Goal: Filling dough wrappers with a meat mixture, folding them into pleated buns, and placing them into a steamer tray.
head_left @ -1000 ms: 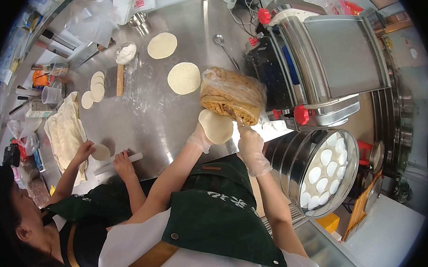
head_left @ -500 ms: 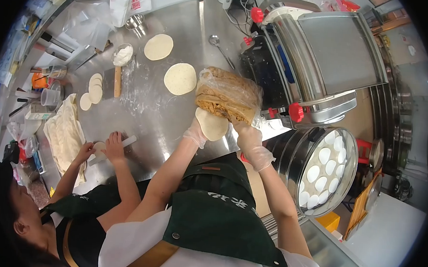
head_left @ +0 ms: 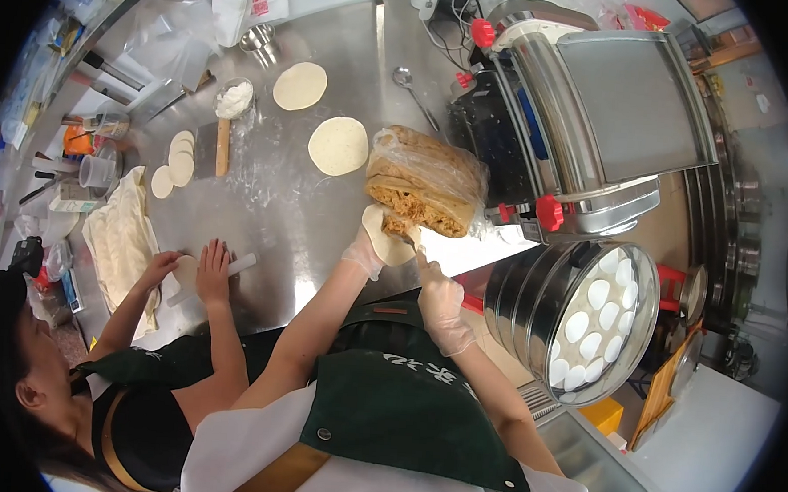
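By the bench's (head_left: 324, 216) near edge, I see the left grip (head_left: 363, 251) curled round a dough round (head_left: 387, 253), right grip (head_left: 439, 293) closed on a tool (head_left: 410, 240) slanting left to filling (head_left: 399, 226).

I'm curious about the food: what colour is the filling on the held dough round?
The filling is orange-brown; it shows best in the head view.

Mid-frame, the dough round (head_left: 387, 250) covers most of the left hand (head_left: 363, 251). At upper left, the packages (head_left: 80, 2) are too small to identify.

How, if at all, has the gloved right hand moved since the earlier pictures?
Yes: the right hand has moved down the picture and slightly left, judged against the red-knobbed dough sheeter.
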A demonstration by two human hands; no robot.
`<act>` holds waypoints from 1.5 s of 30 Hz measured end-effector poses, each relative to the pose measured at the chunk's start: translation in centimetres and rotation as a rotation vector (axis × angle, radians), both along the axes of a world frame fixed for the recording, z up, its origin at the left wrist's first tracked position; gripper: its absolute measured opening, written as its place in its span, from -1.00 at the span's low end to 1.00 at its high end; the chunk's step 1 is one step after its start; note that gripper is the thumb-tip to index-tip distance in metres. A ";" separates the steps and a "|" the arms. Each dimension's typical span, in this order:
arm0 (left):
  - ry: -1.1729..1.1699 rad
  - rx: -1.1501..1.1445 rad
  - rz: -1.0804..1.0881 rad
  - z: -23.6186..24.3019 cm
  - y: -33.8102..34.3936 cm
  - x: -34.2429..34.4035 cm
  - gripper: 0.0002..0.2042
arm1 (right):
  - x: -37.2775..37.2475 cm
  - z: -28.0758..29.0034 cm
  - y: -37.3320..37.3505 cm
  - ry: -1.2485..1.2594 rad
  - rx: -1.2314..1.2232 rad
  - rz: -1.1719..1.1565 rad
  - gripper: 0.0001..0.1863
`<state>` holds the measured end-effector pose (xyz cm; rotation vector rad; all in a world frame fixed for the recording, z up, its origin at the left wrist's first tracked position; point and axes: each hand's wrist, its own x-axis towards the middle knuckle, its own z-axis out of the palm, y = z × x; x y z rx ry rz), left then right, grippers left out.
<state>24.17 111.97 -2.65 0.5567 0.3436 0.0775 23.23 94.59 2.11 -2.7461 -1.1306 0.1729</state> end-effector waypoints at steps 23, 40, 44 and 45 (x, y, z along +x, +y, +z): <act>-0.049 -0.447 0.106 0.7 -0.6 -6.7 -0.57 | 0.9 5.7 -2.4 0.408 0.249 0.092 -0.37; -0.103 -0.581 0.149 0.3 -2.2 -5.7 -0.51 | 0.3 6.7 -1.3 0.029 0.229 0.122 -0.31; -0.060 -0.531 0.182 0.3 -2.8 -5.4 -0.55 | 0.1 4.6 -1.9 0.133 0.307 0.158 -0.32; -0.033 -0.461 0.193 -0.1 -2.8 -5.6 -0.57 | 0.8 4.3 -2.2 0.131 0.305 0.157 -0.32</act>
